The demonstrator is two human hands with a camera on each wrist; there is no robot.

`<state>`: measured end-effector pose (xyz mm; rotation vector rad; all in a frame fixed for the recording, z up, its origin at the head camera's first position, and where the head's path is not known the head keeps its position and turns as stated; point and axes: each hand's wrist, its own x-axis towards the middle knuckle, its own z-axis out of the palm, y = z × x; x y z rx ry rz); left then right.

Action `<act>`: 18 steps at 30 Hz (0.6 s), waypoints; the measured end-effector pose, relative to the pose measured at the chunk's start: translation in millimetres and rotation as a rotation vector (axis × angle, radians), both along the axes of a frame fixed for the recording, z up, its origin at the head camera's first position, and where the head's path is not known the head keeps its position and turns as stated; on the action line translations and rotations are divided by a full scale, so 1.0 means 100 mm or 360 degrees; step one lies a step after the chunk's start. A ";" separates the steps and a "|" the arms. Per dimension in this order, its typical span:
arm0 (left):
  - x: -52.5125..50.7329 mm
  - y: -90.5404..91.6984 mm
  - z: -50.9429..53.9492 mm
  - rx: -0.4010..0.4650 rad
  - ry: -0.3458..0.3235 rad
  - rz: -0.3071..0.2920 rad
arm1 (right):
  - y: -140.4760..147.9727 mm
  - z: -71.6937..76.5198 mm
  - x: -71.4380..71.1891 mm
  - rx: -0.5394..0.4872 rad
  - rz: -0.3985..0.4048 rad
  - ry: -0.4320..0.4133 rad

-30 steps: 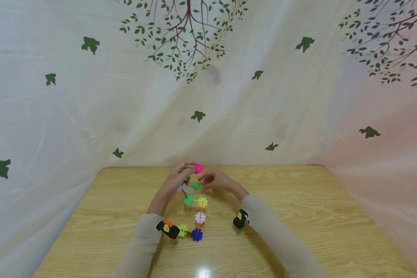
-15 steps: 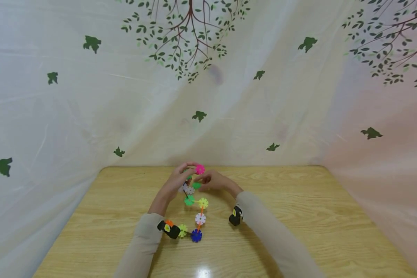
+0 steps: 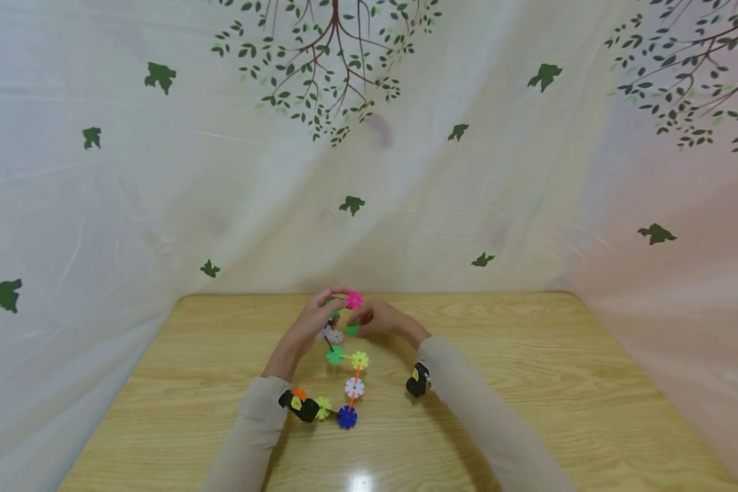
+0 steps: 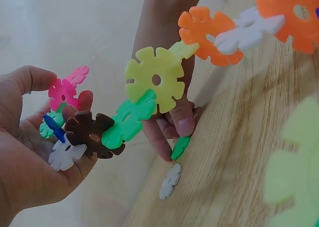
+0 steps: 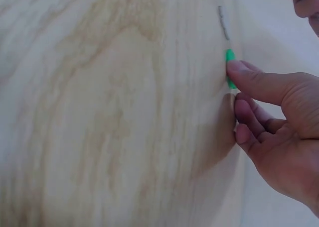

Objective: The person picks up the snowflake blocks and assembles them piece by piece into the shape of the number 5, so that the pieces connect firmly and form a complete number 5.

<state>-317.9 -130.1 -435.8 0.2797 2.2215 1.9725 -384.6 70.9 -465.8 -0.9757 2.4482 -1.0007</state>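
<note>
In the head view my left hand [image 3: 304,328] holds one end of a chain of notched plastic snowflake discs. The left wrist view shows my thumb on the pink disc [image 4: 63,93], with blue, white and brown discs [image 4: 82,132] joined near my fingers. From there the chain runs through a yellow disc [image 4: 149,75] to orange discs [image 4: 202,33]. My right hand [image 3: 386,319] is low at the table, its thumb and finger pinching a loose green snowflake disc [image 5: 230,55]. Just beside it a loose white snowflake disc [image 4: 170,181] lies flat on the table.
The chain trails toward me over the wooden table [image 3: 529,396], past a white disc [image 3: 354,387] and a dark blue disc [image 3: 347,417]. Its near part passes behind my left wrist camera [image 3: 298,406]. A patterned cloth [image 3: 270,225] hangs along the table's far edge.
My right hand has moved left to the green disc and now grips it, drawing it slightly to the right, away from the white disc. The left hand stays almost still with the chain.
</note>
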 end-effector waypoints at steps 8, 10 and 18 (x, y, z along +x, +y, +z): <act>0.00 0.00 0.02 0.0044 0.0002 -0.0010 | 0.15 0.06 -0.01 0.0018 0.0023 -0.0079; 0.00 0.00 0.02 0.0050 0.0004 -0.0003 | 0.19 0.08 -0.01 0.0008 0.0035 -0.0095; -0.01 0.04 -0.02 0.0035 0.0037 -0.0007 | 0.36 0.05 0.04 -0.0122 -0.0055 -0.0214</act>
